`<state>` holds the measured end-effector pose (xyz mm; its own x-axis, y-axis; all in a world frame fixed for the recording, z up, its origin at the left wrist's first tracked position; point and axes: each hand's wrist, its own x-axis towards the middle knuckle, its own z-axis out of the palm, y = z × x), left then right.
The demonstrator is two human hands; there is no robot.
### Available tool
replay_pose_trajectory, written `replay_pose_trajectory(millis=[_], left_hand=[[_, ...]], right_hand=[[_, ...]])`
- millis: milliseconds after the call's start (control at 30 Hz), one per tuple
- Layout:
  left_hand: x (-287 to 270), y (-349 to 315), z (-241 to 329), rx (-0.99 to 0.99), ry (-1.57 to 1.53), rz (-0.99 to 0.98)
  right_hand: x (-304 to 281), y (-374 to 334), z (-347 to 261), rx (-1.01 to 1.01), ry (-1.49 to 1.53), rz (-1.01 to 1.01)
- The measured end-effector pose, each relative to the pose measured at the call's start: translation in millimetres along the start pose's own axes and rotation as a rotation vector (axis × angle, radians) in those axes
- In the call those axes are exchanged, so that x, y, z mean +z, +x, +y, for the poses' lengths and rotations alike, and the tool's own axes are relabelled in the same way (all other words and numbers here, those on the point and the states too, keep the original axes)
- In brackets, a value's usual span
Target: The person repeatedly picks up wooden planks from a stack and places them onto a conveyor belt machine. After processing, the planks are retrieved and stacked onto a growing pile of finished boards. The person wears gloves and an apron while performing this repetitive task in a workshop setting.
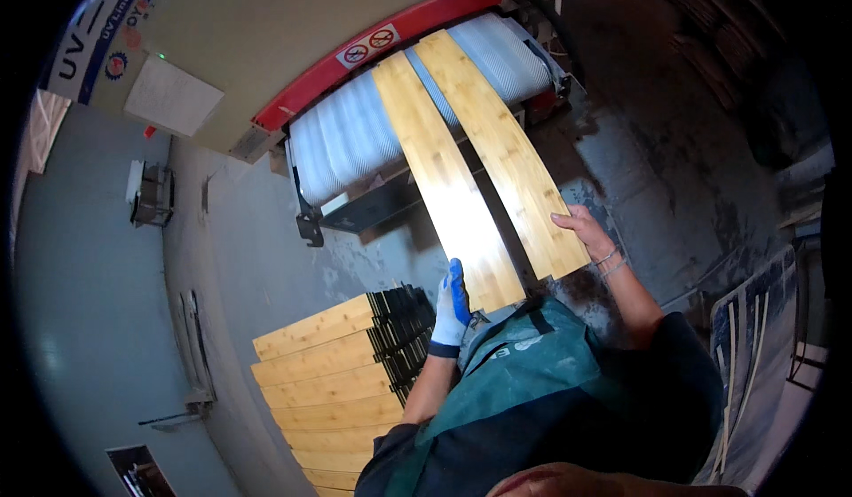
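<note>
Two long, light wooden floor planks slope down from the machine's conveyor toward my body, side by side with a narrow gap between them. My left hand (453, 306), in a blue and white glove, grips the near end of the left plank (441, 182) at its outer edge. My bare right hand (586, 233) is closed round the outer edge of the right plank (499, 146), thumb on top and fingers underneath, out of sight. The far ends of both planks rest on the ribbed whitish-blue conveyor belt (342, 138).
A red bar (297, 96) with warning signs runs across the machine above the belt. On my left stands a stack of similar planks (324, 382) with dark edges. To the right, a panel (754, 346) has thin strips lying on it. A green apron (524, 364) covers my front.
</note>
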<state>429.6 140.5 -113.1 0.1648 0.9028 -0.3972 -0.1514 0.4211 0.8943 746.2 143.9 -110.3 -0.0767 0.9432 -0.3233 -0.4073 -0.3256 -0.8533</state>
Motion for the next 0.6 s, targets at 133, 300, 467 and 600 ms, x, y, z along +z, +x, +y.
replay_pose_trajectory(millis=[133, 300, 467, 600], left_hand=[[-5, 20, 3, 0.017, 0.040, -0.060], [-3, 49, 12, -0.036, -0.031, -0.001], [-26, 87, -19, -0.059, -0.345, -0.116], [-11, 67, 39, 0.115, 0.091, -0.123]], right_hand=[[4, 18, -9, 0.007, 0.027, -0.002], [2, 39, -13, 0.021, 0.058, -0.018], [-1, 57, -5, -0.036, 0.128, -0.024], [-33, 60, 10, -0.104, 0.203, 0.048]])
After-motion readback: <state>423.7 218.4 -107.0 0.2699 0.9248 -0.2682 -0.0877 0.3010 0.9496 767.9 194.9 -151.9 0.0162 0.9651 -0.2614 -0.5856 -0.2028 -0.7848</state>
